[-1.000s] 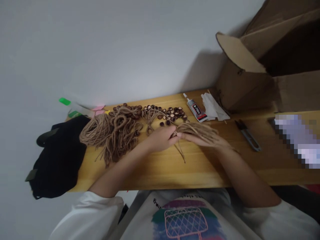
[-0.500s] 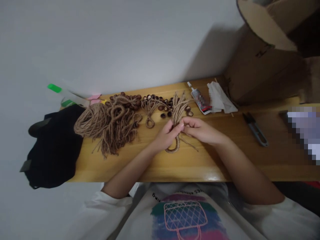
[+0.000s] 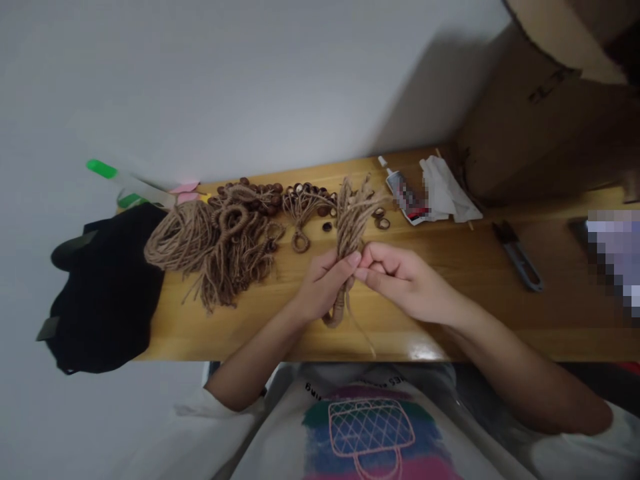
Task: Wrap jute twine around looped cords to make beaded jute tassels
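Observation:
A bundle of brown jute cords (image 3: pixel 353 217) stands up from my left hand (image 3: pixel 320 281), whose thumb and fingers are closed round its neck. Below that fist a cord-wrapped loop (image 3: pixel 334 316) curves over the wood. My right hand (image 3: pixel 410 279) is pinched at the right side of the bundle, fingertips touching the left thumb, on what looks like a thin jute strand. One loose strand end (image 3: pixel 364 331) trails down toward the table's front edge. The exact grip between the right fingertips is hidden.
To the left lie a twine coil (image 3: pixel 177 240), more corded bundles (image 3: pixel 235 260) and a black cloth item (image 3: pixel 110 293). Behind are a small looped cord piece (image 3: pixel 299 230), nutshell halves (image 3: pixel 382 219), a glue tube (image 3: pixel 404 195) and white tissue (image 3: pixel 445 190). Thread snips (image 3: pixel 520 260) and a cardboard box (image 3: pixel 530 127) are rightward.
Both hands have come slightly nearer my body with the bundle. My right hand has shifted down beside the left thumb, and the loose strand now hangs more steeply downward.

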A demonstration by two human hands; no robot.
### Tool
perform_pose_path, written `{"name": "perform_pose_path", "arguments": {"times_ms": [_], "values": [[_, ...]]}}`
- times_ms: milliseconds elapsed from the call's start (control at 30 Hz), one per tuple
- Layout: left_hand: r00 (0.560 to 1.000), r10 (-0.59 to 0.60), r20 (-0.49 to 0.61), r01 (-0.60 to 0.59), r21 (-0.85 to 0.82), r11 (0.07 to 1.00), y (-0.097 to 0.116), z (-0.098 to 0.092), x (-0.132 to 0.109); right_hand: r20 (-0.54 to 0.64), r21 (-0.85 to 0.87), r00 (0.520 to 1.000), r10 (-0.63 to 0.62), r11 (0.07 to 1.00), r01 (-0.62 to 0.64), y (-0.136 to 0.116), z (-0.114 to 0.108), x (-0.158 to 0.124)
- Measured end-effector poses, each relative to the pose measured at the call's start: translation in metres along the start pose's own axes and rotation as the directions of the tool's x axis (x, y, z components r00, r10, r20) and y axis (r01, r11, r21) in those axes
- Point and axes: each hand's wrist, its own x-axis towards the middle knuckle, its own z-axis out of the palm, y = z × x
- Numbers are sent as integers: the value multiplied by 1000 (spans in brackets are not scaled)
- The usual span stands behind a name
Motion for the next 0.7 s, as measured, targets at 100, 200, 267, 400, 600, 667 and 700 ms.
{"name": "perform_pose_path", "arguments": {"times_ms": [100, 200, 267, 400, 600, 667, 700], "values": [[999, -34, -17, 33, -68, 997, 1, 6, -5, -14, 13, 999, 29, 1000, -28, -8, -1, -5], [996, -75, -47, 68, -146, 987, -7, 10, 1, -39, -5, 998, 47, 999, -47, -5, -5, 0], [994, -91, -54, 80, -185, 980, -13, 8, 9, -63, -4, 997, 39, 999, -39, -2, -7, 6], [992, -120, -38, 105, -272, 957, -17, -3, 19, -120, -9, 993, 11, 1000, -12, 0, -6, 16], [986, -164, -8, 156, -266, 951, -24, -19, 23, -174, -150, 980, -93, 986, 67, 10, -1, 20], [987, -160, 0, 155, -251, 955, -30, -21, 24, -160, -226, 976, -150, 968, 112, 15, -1, 19], [987, -159, 2, 154, -251, 956, -32, -22, 24, -149, -259, 972, -179, 956, 136, 17, -1, 19]]}}
